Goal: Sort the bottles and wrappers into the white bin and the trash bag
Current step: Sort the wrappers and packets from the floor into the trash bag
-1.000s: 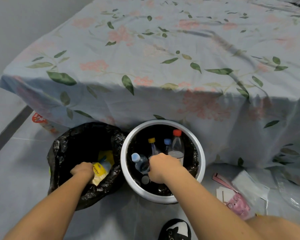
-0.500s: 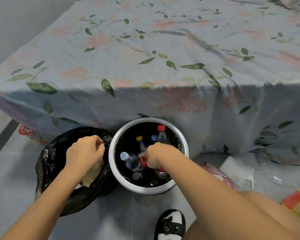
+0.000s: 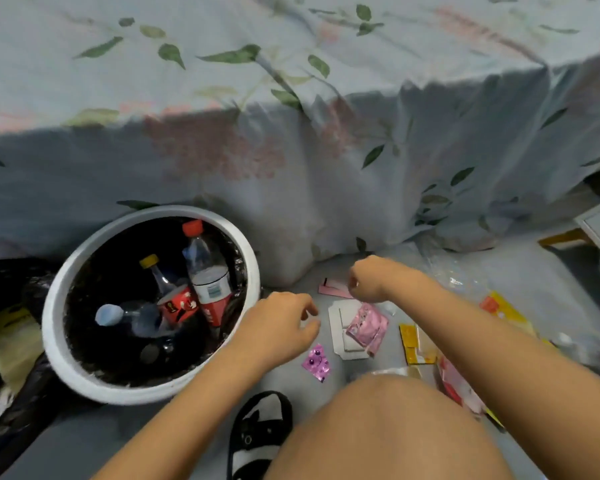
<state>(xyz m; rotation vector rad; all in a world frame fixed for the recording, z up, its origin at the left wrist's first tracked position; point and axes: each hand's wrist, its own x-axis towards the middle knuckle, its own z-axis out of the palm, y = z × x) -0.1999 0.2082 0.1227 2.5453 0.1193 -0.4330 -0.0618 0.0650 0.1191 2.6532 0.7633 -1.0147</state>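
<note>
Hovering over the grey floor (image 3: 520, 271) just right of the white bin (image 3: 54, 327), left hand (image 3: 278, 327) with fingers loosely curled, holding nothing. Raised a little farther right and nearer the hanging floral bedsheet (image 3: 326, 168), right hand (image 3: 368, 278) with fingers curled in toward the palm, nothing visibly gripped, though blur leaves that uncertain. Standing inside the black-lined bin: a red-capped bottle (image 3: 207, 268) with a white and red label, a yellow-capped bottle (image 3: 163, 282) leaning beside it, a blue-capped bottle (image 3: 125, 317) lying on its side toward the bin's left wall. Bunched against the bin's left side at the frame's left edge, the black trash bag (image 3: 4, 393), with a yellowish wrapper (image 3: 13, 341) showing in its mouth. Scattered on the floor below and between the hands: a small purple wrapper (image 3: 316, 362) near the left hand, a pink wrapper (image 3: 367, 328) lying on a white card piece (image 3: 340, 337), a pink strip (image 3: 333, 289) just beside the right hand, a yellow wrapper (image 3: 414, 346) under the right forearm. Farther right, partly hidden, more red and yellow wrappers (image 3: 503, 308) and a clear bottle (image 3: 582, 348) near the right edge. Resting at the bottom, a black-and-white slipper (image 3: 257, 434) beside a bare knee (image 3: 388, 427).
</note>
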